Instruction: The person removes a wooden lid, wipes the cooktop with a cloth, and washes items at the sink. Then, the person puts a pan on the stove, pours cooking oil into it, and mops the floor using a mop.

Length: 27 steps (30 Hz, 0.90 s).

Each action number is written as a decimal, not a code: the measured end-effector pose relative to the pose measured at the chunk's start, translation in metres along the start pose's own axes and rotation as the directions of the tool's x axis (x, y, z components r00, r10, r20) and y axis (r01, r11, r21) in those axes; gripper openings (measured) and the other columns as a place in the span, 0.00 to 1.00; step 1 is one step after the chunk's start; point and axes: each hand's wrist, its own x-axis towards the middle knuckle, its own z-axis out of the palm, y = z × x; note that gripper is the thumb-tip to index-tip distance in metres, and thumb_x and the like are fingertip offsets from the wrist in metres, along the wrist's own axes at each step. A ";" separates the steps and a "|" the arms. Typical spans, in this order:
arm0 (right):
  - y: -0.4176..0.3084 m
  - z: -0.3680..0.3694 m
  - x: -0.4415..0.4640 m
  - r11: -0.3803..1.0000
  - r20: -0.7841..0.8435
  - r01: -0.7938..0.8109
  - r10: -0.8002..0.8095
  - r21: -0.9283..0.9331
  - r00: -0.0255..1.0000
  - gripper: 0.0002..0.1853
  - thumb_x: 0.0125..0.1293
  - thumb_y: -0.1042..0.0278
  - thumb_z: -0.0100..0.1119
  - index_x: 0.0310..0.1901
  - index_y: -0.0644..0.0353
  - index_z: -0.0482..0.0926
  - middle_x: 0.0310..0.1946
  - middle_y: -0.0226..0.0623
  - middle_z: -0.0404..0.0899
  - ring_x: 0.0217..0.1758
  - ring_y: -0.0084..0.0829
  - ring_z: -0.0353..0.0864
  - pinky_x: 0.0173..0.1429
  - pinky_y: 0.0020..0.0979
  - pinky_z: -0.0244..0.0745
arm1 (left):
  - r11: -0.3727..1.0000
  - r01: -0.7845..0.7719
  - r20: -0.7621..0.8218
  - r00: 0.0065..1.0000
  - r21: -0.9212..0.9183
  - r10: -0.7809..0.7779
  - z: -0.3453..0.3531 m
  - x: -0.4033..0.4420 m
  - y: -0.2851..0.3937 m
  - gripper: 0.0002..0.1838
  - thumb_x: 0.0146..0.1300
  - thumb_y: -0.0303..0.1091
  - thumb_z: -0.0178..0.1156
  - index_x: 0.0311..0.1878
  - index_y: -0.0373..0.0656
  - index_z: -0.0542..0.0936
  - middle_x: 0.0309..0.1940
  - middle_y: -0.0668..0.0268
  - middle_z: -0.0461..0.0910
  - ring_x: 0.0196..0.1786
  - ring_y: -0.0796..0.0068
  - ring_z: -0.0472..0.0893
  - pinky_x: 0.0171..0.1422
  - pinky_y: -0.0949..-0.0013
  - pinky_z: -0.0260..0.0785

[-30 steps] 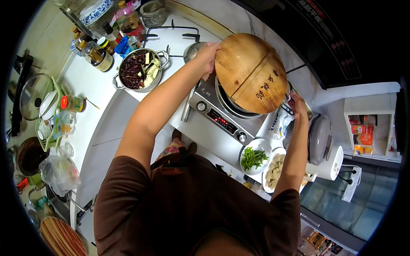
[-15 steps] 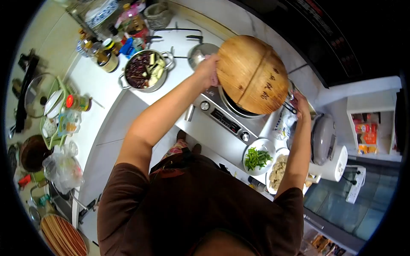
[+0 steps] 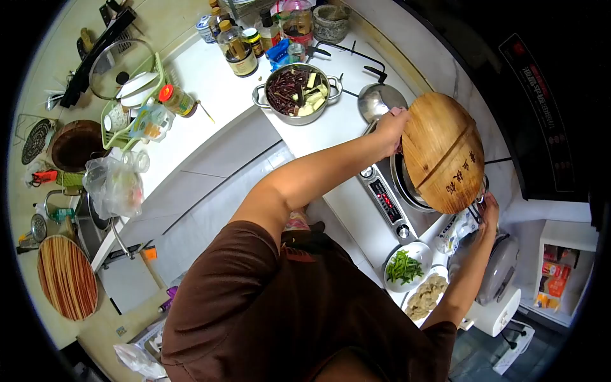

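My left hand (image 3: pixel 393 129) is closed on the left edge of a round wooden lid (image 3: pixel 442 153) with dark writing. The lid is tilted above a pan (image 3: pixel 402 180) on the induction cooker (image 3: pixel 384 202) and hides most of the pan. At the lid's lower right, my right hand (image 3: pixel 489 213) is closed round something dark and thin, perhaps a handle; the lid partly hides it. Just in front of the cooker sit a bowl of chopped green vegetables (image 3: pixel 404 267) and a plate of pale sliced food (image 3: pixel 427 297).
A steel pot (image 3: pixel 298 93) of dried chillies and pale pieces stands left of a metal bowl (image 3: pixel 380 102). Bottles (image 3: pixel 237 51) line the back. A dish rack (image 3: pixel 130 108) and plastic bag (image 3: pixel 113 186) are at the left, a rice cooker (image 3: pixel 498 274) at the right.
The view has turned, so the counter's left side shows more and the lid appears farther right. Both hands keep their places at the lid, which stays above the pan.
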 end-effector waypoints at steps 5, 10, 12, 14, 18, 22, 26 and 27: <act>0.004 -0.030 0.019 0.999 0.162 0.033 -0.039 0.038 0.986 0.14 0.70 0.69 0.50 0.53 0.65 0.75 0.44 0.31 0.80 0.40 0.23 0.78 0.50 0.25 0.73 | 0.997 -0.071 0.047 0.997 0.042 0.069 -0.009 -0.009 -0.003 0.14 0.62 0.42 0.54 0.49 0.49 0.70 0.41 0.62 0.77 0.40 0.65 0.80 0.38 0.55 0.73; -0.047 0.006 -0.038 0.994 0.097 0.074 -0.067 -0.074 0.993 0.13 0.70 0.65 0.52 0.52 0.62 0.76 0.45 0.29 0.81 0.40 0.18 0.78 0.45 0.21 0.73 | 0.993 -0.118 0.047 0.992 -0.003 0.118 -0.020 -0.050 0.009 0.13 0.62 0.40 0.54 0.44 0.43 0.71 0.35 0.61 0.78 0.33 0.67 0.80 0.34 0.61 0.73; -0.051 0.008 -0.037 0.993 0.178 0.107 -0.098 -0.042 0.979 0.13 0.71 0.65 0.51 0.51 0.62 0.76 0.44 0.28 0.81 0.40 0.18 0.79 0.45 0.21 0.73 | 0.979 -0.161 0.070 0.983 -0.127 0.171 -0.027 -0.065 0.014 0.04 0.59 0.34 0.54 0.34 0.48 0.71 0.30 0.69 0.73 0.28 0.75 0.74 0.29 0.67 0.68; -0.052 0.010 -0.037 0.992 0.193 0.129 -0.125 -0.008 0.973 0.13 0.71 0.65 0.51 0.50 0.63 0.77 0.43 0.28 0.80 0.39 0.18 0.78 0.45 0.22 0.74 | 0.984 -0.155 -0.001 0.988 -0.087 0.155 -0.043 -0.079 0.011 0.04 0.59 0.35 0.54 0.34 0.48 0.71 0.30 0.69 0.73 0.27 0.75 0.74 0.27 0.67 0.67; -0.072 0.050 -0.071 0.979 0.333 0.190 -0.153 -0.081 0.931 0.13 0.71 0.65 0.52 0.50 0.63 0.78 0.41 0.27 0.80 0.40 0.19 0.78 0.47 0.22 0.73 | 0.960 -0.267 -0.039 0.964 -0.087 0.265 -0.074 -0.147 0.030 0.07 0.62 0.34 0.50 0.37 0.43 0.74 0.28 0.64 0.78 0.25 0.71 0.79 0.24 0.64 0.72; -0.080 0.107 -0.106 0.981 0.437 0.186 -0.143 -0.058 0.888 0.13 0.70 0.65 0.52 0.50 0.62 0.79 0.38 0.26 0.80 0.40 0.18 0.77 0.47 0.21 0.70 | 0.959 -0.273 -0.135 0.956 -0.079 0.261 -0.099 -0.217 0.045 0.09 0.61 0.43 0.51 0.30 0.51 0.72 0.16 0.71 0.70 0.10 0.77 0.64 0.11 0.71 0.49; -0.090 0.180 -0.161 0.960 0.522 0.260 -0.169 -0.107 0.836 0.13 0.70 0.63 0.52 0.47 0.61 0.81 0.34 0.24 0.78 0.35 0.17 0.74 0.43 0.18 0.67 | 0.960 -0.278 -0.081 0.957 0.037 0.280 -0.171 -0.250 0.048 0.12 0.62 0.49 0.52 0.32 0.53 0.72 0.19 0.73 0.70 0.12 0.79 0.65 0.12 0.72 0.48; -0.083 0.195 -0.163 0.960 0.513 0.262 -0.175 -0.101 0.840 0.13 0.69 0.64 0.52 0.47 0.61 0.81 0.33 0.24 0.77 0.33 0.16 0.72 0.41 0.18 0.66 | 0.953 -0.301 -0.147 0.941 0.046 0.304 -0.180 -0.265 0.051 0.11 0.62 0.49 0.52 0.33 0.53 0.71 0.20 0.73 0.71 0.13 0.79 0.67 0.12 0.72 0.49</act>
